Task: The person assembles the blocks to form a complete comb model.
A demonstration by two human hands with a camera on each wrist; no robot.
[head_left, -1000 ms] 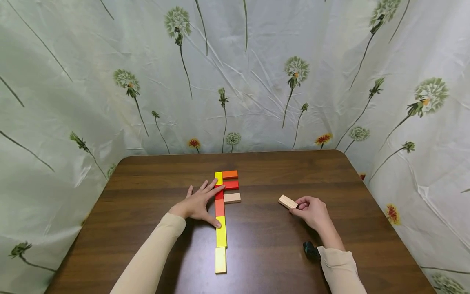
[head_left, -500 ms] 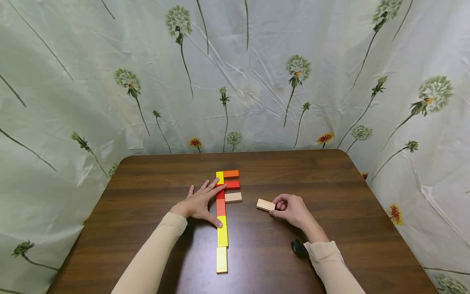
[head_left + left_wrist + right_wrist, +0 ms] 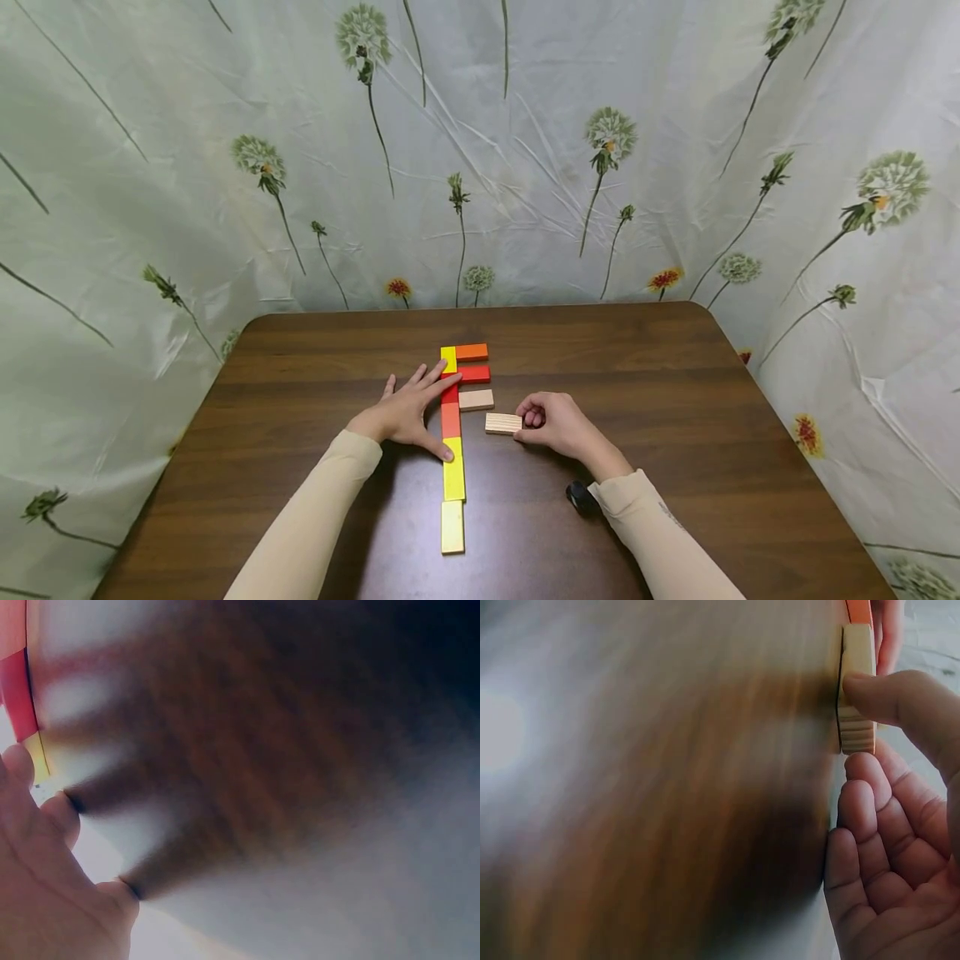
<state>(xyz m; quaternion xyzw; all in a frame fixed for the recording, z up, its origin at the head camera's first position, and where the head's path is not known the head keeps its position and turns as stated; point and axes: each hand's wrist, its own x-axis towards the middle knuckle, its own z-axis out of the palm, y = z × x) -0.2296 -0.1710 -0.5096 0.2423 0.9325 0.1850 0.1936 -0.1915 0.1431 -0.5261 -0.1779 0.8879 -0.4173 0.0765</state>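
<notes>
A column of flat wooden blocks runs down the table: a yellow block [image 3: 448, 358] at the far end, red, a salmon block [image 3: 450, 420], a longer yellow block [image 3: 454, 480], then a pale yellow block [image 3: 452, 527]. My left hand [image 3: 408, 412] lies with spread fingers over the column, thumb on the longer yellow block and fingertips near the far end. My right hand [image 3: 558, 427] pinches a plain wooden block [image 3: 503, 423] by its right end, thumb on one side. That block is right of the column, with a gap, just nearer than a beige block [image 3: 476, 400].
An orange block [image 3: 472, 352] and a red block [image 3: 474, 374] jut rightward from the column's far part. A dark band with a black device [image 3: 581, 498] sits at my right wrist. Behind the brown table [image 3: 637, 358] hangs a dandelion-patterned cloth [image 3: 540, 167].
My right hand has carried the plain wooden block leftward, toward the column, and the block has turned to lie nearly level across. The left hand has stayed in place.
</notes>
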